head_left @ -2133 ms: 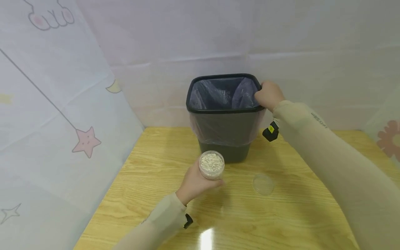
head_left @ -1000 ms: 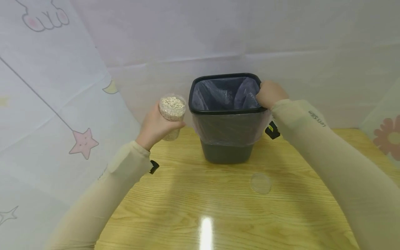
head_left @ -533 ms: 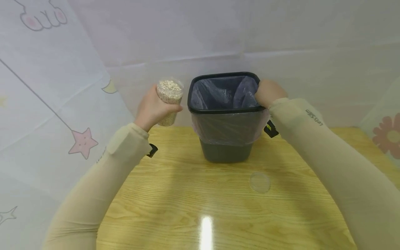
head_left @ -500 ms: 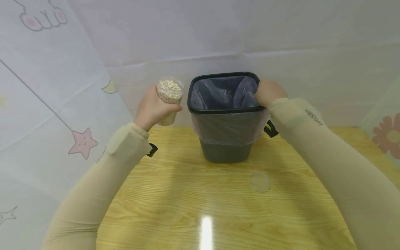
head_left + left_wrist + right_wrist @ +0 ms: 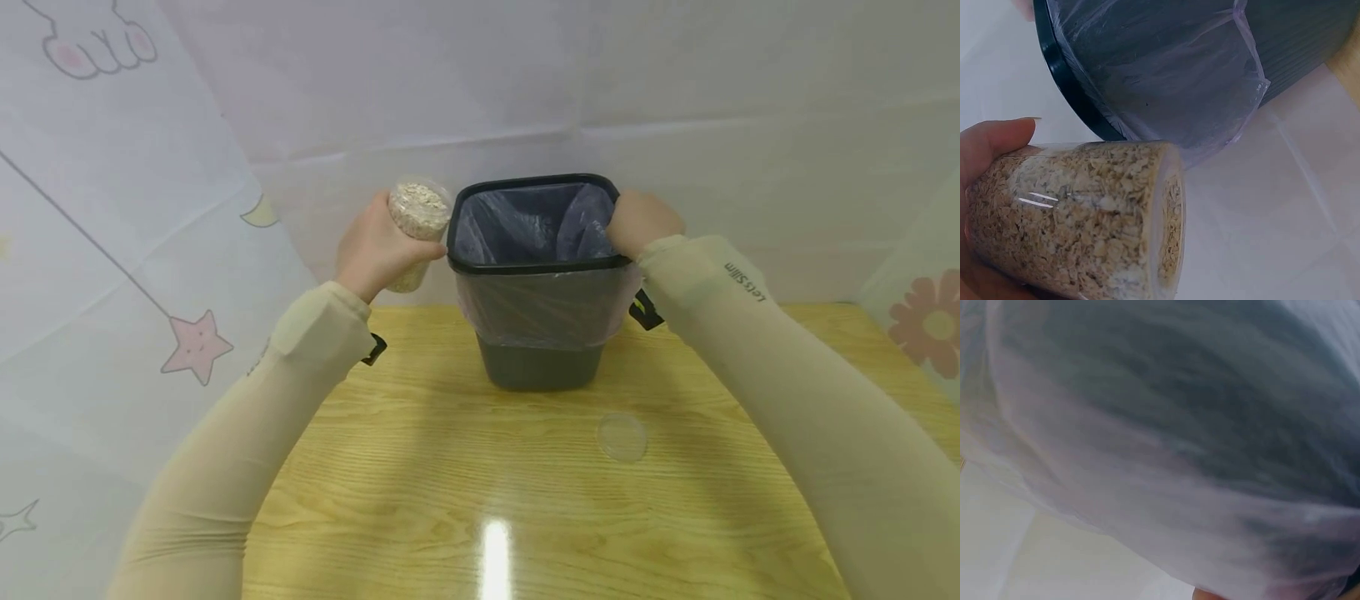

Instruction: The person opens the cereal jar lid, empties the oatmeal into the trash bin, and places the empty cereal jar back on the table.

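Observation:
My left hand [image 5: 375, 252] grips a clear plastic jar [image 5: 418, 218] full of rolled oats, lidless and leaning a little toward the bin. It is held above the table, just left of the rim of a dark trash bin [image 5: 540, 367]. In the left wrist view the jar [image 5: 1079, 215] fills the lower left, its base facing right. On the other side, my right hand [image 5: 643, 223] grips the bin's right rim, its fingertips hidden. A thin plastic liner [image 5: 517, 312] folds over the rim; it fills most of the right wrist view.
A clear round lid [image 5: 622, 437] lies on the wooden table [image 5: 420, 492] in front of the bin. Behind the bin hangs a pale sheet [image 5: 465, 75], and a patterned one with a pink star [image 5: 197, 346] borders the left side.
From the front of the bin, my left hand has carried the jar left and up to rim height, then slightly right and tilted it toward the bin. The right hand stays on the rim.

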`<action>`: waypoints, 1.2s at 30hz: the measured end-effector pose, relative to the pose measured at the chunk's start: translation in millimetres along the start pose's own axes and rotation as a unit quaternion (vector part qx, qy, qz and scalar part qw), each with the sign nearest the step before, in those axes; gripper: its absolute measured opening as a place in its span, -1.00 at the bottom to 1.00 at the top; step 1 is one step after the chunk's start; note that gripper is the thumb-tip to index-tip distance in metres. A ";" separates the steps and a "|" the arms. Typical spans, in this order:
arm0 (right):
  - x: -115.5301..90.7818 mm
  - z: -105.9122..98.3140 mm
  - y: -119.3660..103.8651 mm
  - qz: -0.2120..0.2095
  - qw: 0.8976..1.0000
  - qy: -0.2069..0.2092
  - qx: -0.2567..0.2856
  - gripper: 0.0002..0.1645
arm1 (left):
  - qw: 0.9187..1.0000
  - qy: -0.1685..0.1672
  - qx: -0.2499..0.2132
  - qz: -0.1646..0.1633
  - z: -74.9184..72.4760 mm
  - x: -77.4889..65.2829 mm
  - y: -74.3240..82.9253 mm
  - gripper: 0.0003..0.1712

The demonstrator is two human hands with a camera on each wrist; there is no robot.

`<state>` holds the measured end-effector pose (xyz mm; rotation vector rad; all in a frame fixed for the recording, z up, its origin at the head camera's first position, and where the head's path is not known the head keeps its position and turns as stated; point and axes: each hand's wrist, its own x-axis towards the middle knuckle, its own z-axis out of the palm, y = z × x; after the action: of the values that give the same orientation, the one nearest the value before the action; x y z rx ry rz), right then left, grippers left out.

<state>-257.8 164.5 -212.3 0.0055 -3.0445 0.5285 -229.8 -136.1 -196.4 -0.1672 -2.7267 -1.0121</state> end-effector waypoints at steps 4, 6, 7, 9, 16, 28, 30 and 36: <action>-0.3 0.1 -0.8 0.000 1.000 -0.003 -0.004 -0.66 | 1.000 0.004 0.023 -0.003 1.3 2.9 2.1 -0.04; -0.4 0.4 -1.0 0.001 1.000 -0.002 -0.004 -0.66 | 0.999 0.005 0.033 -0.005 2.1 4.6 2.6 -0.04; -0.2 0.6 -0.8 0.001 1.000 -0.002 -0.004 -0.67 | 0.999 0.005 0.039 -0.007 2.5 5.1 3.0 -0.05; 0.6 1.4 0.0 0.002 1.000 -0.001 -0.003 -0.68 | 0.999 0.006 0.048 -0.007 3.5 6.1 3.5 -0.06; 4.6 4.3 2.6 0.005 1.000 0.002 -0.004 -0.74 | 0.998 0.009 0.062 -0.003 8.0 11.4 5.7 -0.07; 1.6 4.4 0.1 0.006 1.000 0.006 0.003 -0.76 | 0.994 0.023 0.105 0.011 10.2 18.6 10.6 -0.09; 1.4 4.4 0.1 0.007 1.000 0.007 0.004 -0.77 | 0.994 0.022 0.111 0.010 10.2 19.8 11.4 -0.10; 1.0 4.3 -0.7 0.009 1.000 0.011 0.004 -0.76 | 0.989 0.023 0.144 0.007 10.3 26.5 15.2 -0.08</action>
<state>-259.0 162.4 -216.1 -0.0258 -3.0238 0.5377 -254.3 -117.2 -187.8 -0.1114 -2.7850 -0.5980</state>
